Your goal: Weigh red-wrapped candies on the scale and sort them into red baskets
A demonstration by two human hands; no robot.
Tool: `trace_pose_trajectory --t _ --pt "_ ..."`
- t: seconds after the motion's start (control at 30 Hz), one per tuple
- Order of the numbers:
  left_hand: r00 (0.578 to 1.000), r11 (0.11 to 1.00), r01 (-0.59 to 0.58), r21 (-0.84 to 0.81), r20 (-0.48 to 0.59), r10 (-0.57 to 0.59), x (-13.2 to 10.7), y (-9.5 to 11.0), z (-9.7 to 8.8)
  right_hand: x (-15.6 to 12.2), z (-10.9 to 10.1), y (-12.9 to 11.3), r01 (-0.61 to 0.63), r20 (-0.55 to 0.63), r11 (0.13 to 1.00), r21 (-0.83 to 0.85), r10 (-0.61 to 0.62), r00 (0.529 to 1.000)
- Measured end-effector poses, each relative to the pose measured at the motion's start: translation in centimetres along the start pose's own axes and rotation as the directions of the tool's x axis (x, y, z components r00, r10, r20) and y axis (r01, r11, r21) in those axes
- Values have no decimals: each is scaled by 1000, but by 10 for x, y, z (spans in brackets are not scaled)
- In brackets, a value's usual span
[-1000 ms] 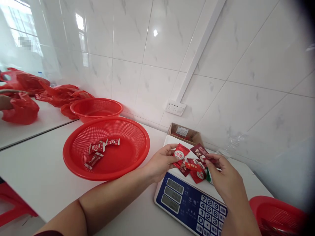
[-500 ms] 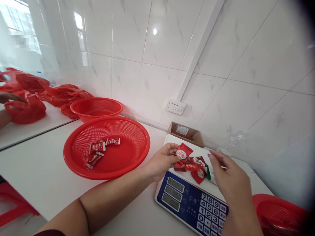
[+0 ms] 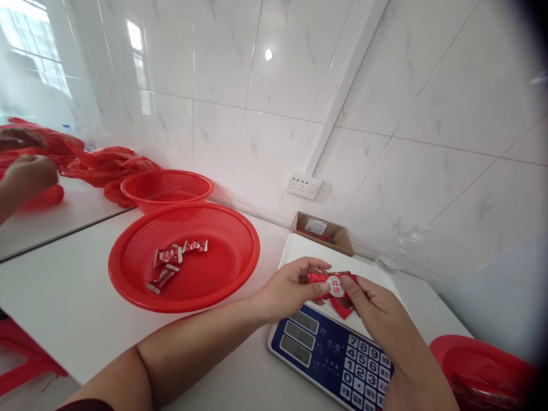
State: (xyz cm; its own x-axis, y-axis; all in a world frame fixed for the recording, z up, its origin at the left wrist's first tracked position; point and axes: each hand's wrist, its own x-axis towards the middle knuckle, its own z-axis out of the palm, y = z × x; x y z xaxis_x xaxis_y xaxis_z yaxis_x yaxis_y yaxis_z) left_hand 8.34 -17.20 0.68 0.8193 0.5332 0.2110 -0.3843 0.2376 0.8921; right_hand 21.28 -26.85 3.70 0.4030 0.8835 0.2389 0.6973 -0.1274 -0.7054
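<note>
My left hand (image 3: 291, 288) and my right hand (image 3: 377, 314) meet over the white pan of the digital scale (image 3: 299, 251), both closed on a small bundle of red candy packets (image 3: 334, 285). One red packet (image 3: 345, 308) shows just under the bundle, partly hidden by my right fingers. The scale's blue panel with displays and keypad (image 3: 334, 351) faces me. To the left stands a large red perforated basket (image 3: 128, 279) holding three red candy packets (image 3: 169, 257).
A second red basket (image 3: 166, 185) sits behind the first, with red plastic bags (image 3: 103, 162) beyond it. Another person's hands (image 3: 25, 174) handle a red bag at far left. A cardboard box (image 3: 321, 231) stands behind the scale, a red basket (image 3: 483, 365) at lower right.
The packets that lay spread on the scale pan are now gathered between both my hands; my right hand came in to meet the left. The other person's hands shifted at far left.
</note>
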Motion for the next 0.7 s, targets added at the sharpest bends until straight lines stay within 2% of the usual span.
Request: trace_pose_trajectory --t 0.1,0.23,0.4,0.53,0.7 --pt "999 1000 20 -19 -36 -21 0 1 -1 1 4 0 2 -81 1000 27 0 997" --pt "997 996 62 58 -59 -58 0 3 -3 3 6 0 45 -160 999 -22 -48 986" --pt "994 996 5 84 -106 4 0 6 -2 3 9 0 39 -153 996 -77 -50 987" --pt "991 998 1 66 -130 8 1 7 -1 2 10 3 38 -155 997 -70 -48 987" --pt "992 998 2 58 -129 6 3 5 0 5 11 10 62 -160 986 -156 -87 983"
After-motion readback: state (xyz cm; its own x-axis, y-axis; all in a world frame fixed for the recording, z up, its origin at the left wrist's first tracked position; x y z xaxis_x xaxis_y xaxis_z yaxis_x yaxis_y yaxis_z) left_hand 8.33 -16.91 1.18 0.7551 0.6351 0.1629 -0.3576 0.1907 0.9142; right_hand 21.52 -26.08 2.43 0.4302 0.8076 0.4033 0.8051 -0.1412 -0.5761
